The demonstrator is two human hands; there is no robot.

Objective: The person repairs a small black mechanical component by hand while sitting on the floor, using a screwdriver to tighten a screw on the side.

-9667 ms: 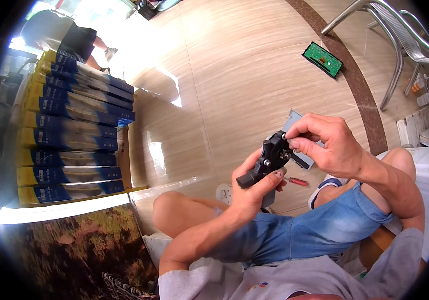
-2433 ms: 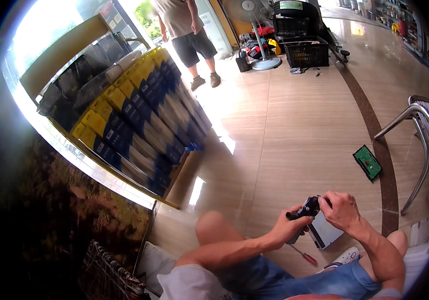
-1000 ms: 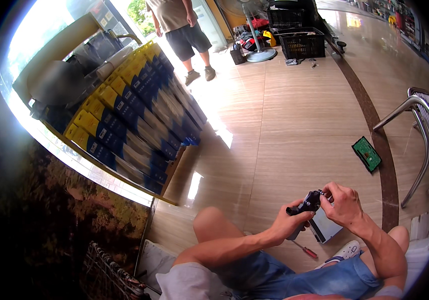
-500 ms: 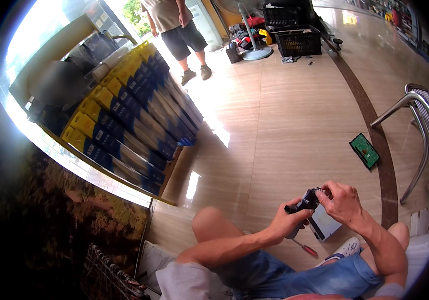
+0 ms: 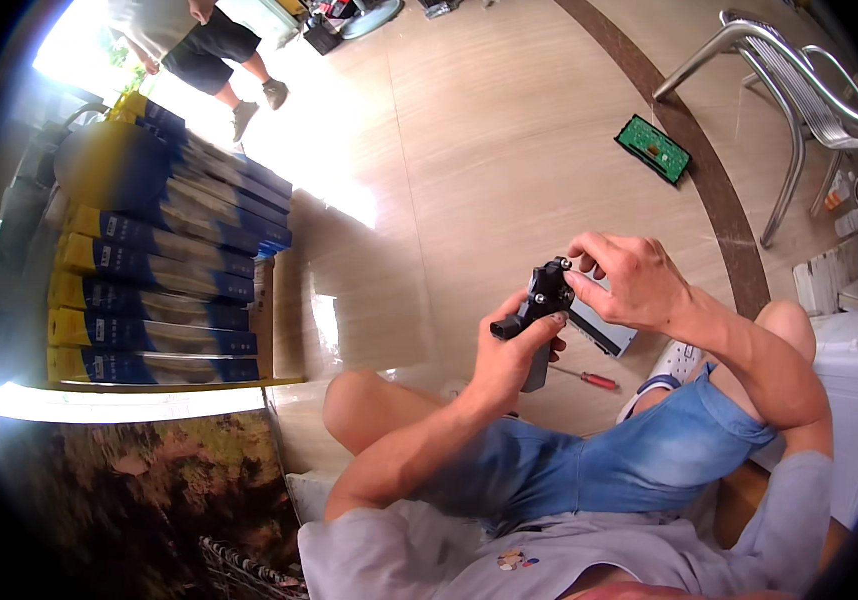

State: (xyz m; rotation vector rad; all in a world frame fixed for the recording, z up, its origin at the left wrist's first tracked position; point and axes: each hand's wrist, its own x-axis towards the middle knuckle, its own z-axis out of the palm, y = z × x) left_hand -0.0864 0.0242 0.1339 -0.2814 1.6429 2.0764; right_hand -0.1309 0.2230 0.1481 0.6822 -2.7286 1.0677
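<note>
My left hand (image 5: 509,350) is wrapped round a black plastic device (image 5: 547,290) with a stubby round end at its left and small silver round parts on top. Its lower body hangs down below my fingers. My right hand (image 5: 629,280) is closed at the device's upper right side, thumb and forefinger bent close to a small silver part; what lies between the fingertips is too small to make out. Below and behind the hands lies a flat pale metal box (image 5: 604,333) with a dark edge. A screwdriver (image 5: 597,380) with a red handle rests on the floor beside it.
A green circuit board (image 5: 657,150) in a black frame lies on the tiles near a dark floor strip (image 5: 714,200). Metal chairs (image 5: 779,90) stand at right. A rack of blue and yellow packages (image 5: 159,290) is at left. Another person (image 5: 214,50) stands at the far left.
The view has tilted down and turned, so the floor things sit higher and further left. Both hands stay at the black device, and my right fingers remain at its upper side.
</note>
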